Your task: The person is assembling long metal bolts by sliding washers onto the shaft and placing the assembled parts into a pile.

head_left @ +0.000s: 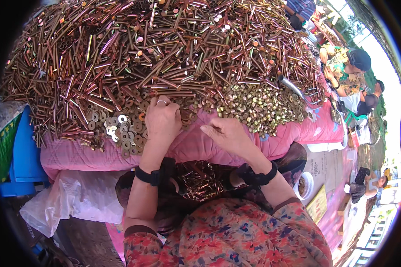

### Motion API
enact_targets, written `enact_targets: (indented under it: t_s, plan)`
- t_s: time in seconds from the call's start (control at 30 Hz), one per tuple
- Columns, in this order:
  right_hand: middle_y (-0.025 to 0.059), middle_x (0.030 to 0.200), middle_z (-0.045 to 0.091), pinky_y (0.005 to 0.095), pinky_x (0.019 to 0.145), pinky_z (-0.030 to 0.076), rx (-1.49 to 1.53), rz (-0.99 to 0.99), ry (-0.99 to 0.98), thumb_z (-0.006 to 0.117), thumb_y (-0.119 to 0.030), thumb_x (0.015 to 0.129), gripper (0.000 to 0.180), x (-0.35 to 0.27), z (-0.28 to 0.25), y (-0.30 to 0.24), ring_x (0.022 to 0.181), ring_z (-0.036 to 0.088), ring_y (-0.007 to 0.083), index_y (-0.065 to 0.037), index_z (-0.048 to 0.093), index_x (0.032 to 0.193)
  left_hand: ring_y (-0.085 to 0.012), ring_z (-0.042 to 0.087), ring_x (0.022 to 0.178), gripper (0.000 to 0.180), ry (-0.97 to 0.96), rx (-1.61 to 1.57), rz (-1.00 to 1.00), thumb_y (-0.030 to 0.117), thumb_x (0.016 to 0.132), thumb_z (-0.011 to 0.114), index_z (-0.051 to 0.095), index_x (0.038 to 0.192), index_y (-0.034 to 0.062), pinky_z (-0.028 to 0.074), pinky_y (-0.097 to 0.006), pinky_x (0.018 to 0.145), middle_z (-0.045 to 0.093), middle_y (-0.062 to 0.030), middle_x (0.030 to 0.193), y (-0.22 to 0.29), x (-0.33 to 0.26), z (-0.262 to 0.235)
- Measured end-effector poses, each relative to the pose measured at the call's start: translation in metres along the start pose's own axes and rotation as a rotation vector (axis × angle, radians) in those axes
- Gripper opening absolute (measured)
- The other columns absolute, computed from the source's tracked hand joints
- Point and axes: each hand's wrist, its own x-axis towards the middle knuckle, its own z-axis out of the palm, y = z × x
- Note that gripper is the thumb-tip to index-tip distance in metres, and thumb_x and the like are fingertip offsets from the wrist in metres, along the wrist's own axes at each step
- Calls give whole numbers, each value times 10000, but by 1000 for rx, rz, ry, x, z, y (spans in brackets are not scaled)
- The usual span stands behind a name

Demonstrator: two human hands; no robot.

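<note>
A broad heap of copper-coloured metal bolts and tubes [178, 53] covers the table. Along its near edge lie flat washers [128, 133] on the left and small brassy nuts [254, 107] on the right. My left hand [162, 119] is closed at the front of the heap, beside the washers. Its fingertips are turned away, so what they hold is hidden. Over the pink quilted cloth [191, 144], just left of the nuts, my right hand [229, 135] is closed with bent fingers and thumb pointing toward the left hand. Anything in its grip cannot be made out.
A curved metal pipe [291, 86] rests right of the nuts. Left stand a blue bin [24, 153] and a clear plastic bag [75, 196]. More bolts [200, 184] lie below the table edge between my legs. A white tub [306, 187] and other people [347, 73] are at right.
</note>
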Motion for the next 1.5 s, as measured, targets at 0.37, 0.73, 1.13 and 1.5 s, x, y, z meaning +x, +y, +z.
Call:
enact_targets:
  t_s: [0.37, 0.73, 1.13, 1.5]
  plan:
    - [161, 520, 429, 388, 458, 339, 55, 31, 75, 628, -294, 848, 362, -7, -4, 10, 455, 417, 298, -6, 521, 656, -259, 523, 941, 144, -189, 205, 14, 116, 573, 679, 670, 715, 94, 411, -419, 797, 579, -64, 853, -7, 11, -1]
    - [137, 702, 573, 384, 593, 462, -31, -58, 180, 613, -186, 824, 166, 27, 24, 11, 655, 594, 303, -23, 619, 858, -229, 577, 806, 233, -43, -185, 104, 46, 648, 686, 593, 862, 58, 467, -365, 705, 591, -59, 809, -3, 9, -9]
    - [173, 865, 578, 462, 722, 477, -199, -76, 80, 591, -93, 788, 174, 48, 50, 18, 798, 581, 381, -54, 627, 954, -171, 603, 631, 108, 13, -370, -356, 45, 693, 659, 657, 784, -14, 467, -291, 587, 628, -116, 683, -26, -8, -45]
    - [130, 702, 603, 371, 585, 478, 17, 28, 444, 611, -106, 826, 94, 43, 47, 6, 630, 600, 299, -13, 620, 819, -86, 513, 523, 162, -231, -1198, -698, 145, 862, 627, 626, 896, -13, 395, -214, 503, 607, -40, 635, -15, -33, -21]
